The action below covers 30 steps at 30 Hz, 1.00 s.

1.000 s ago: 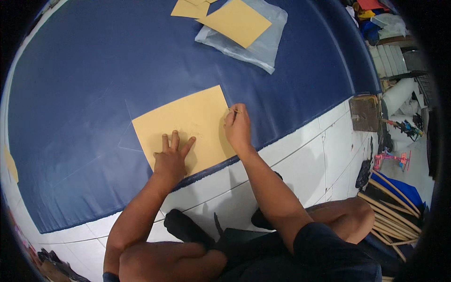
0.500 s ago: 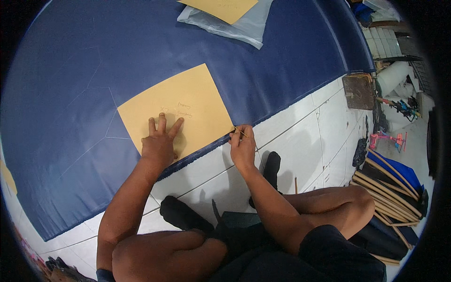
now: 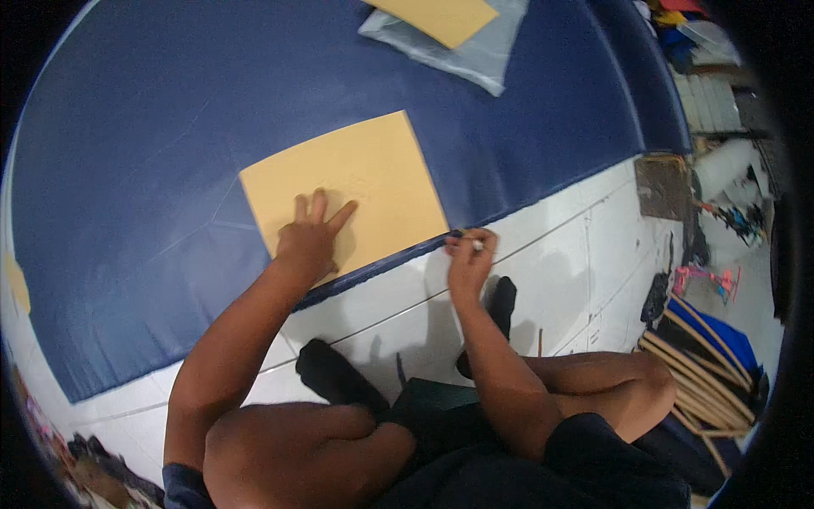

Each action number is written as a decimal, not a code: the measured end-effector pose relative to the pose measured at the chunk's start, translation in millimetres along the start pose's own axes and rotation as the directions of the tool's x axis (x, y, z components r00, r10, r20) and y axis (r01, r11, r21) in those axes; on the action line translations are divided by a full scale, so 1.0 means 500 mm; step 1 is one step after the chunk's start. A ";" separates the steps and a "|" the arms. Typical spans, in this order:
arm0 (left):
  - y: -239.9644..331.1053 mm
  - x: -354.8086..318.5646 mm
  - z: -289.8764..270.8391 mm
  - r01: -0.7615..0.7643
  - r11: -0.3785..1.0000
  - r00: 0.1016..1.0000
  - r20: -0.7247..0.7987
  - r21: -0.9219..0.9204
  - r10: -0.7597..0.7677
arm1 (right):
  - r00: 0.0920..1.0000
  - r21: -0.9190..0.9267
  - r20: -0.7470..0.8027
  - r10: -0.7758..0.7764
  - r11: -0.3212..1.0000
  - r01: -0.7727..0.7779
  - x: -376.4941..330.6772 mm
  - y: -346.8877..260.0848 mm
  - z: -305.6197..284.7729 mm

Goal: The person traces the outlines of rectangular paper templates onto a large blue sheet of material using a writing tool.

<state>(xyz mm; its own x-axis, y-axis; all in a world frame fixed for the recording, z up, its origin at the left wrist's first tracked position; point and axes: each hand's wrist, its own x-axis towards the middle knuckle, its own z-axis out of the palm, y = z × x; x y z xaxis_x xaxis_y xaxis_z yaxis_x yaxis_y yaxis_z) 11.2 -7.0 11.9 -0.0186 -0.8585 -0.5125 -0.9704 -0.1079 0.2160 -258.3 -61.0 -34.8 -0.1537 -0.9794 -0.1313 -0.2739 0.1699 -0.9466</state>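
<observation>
A tan card sheet (image 3: 381, 161) lies flat on the dark blue sheet material (image 3: 543, 119), close to its near edge. My left hand (image 3: 312, 239) rests on the lower left part of the card, palm down with fingers spread. Just beyond the card's near right corner, at the fabric's edge, my right hand (image 3: 471, 254) is closed round a thin pen-like stick (image 3: 479, 245). Its exact kind is too small and blurred to tell. Pale lines (image 3: 222, 204) run across the blue material left of the card.
Another tan card (image 3: 449, 21) lies on a clear plastic bag (image 3: 483, 64) at the far side. White floor tiles (image 3: 551, 246) show in front of the fabric. A brown square block (image 3: 660, 187) stands by its right edge; several light rods (image 3: 695, 373) lie at the right.
The whole view has shifted, so the card appears farther right. My right hand has turned slightly and drawn a little away from the card's corner. My left hand stays on the card.
</observation>
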 end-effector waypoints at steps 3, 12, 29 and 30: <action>-0.003 -0.003 0.002 -0.002 1.000 1.000 0.003 0.011 0.002 | 0.984 -0.247 0.166 -0.066 0.963 0.107 -0.018 -0.043 -0.005; -0.016 0.012 0.013 -0.047 0.999 0.998 0.038 0.026 0.046 | 0.374 0.079 0.867 -0.329 0.833 0.548 -0.206 -0.053 0.179; -0.007 0.010 0.006 -0.019 1.000 0.999 0.027 -0.003 0.019 | 0.350 0.066 0.865 -0.360 0.773 0.630 -0.168 -0.041 0.169; -0.005 0.009 0.006 -0.019 1.000 1.000 0.007 -0.001 0.019 | 0.351 0.016 0.874 -0.334 0.744 0.668 -0.143 -0.044 0.147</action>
<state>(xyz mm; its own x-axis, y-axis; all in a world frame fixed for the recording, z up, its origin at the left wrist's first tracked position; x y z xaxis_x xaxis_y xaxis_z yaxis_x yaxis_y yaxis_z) 13.1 -9.2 6.5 -0.0386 -0.8566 -0.5146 -0.9697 -0.0924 0.2264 -171.4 -2.8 -26.3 0.8678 -0.4968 0.0130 -0.2911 -0.5293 -0.7969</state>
